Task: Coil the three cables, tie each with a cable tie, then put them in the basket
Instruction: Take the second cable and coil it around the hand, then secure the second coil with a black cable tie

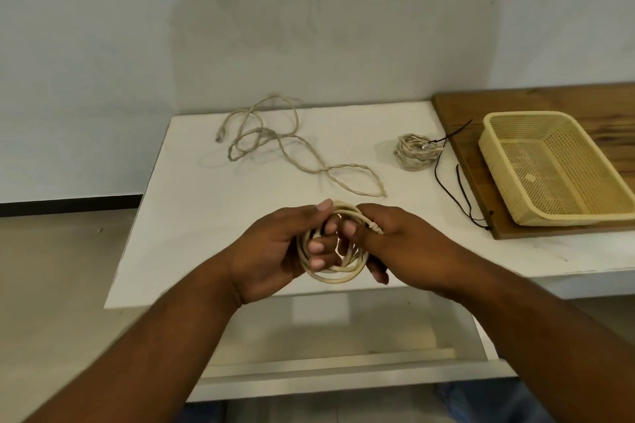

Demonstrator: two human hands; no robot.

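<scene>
Both arms were bare from the lower corners of the view up to the fingertips. The left forearm (pixel 154 347) and right forearm (pixel 515 319) looked broad near the elbow and narrower toward the wrist, and creases crossed the left wrist. The left hand (pixel 275 251) and right hand (pixel 402 240) were bare too, with short, rounded fingernails (pixel 324 205). At the bottom edge, blurred patches of blue fabric (pixel 481 402) showed, too indistinct to identify as a garment.
</scene>
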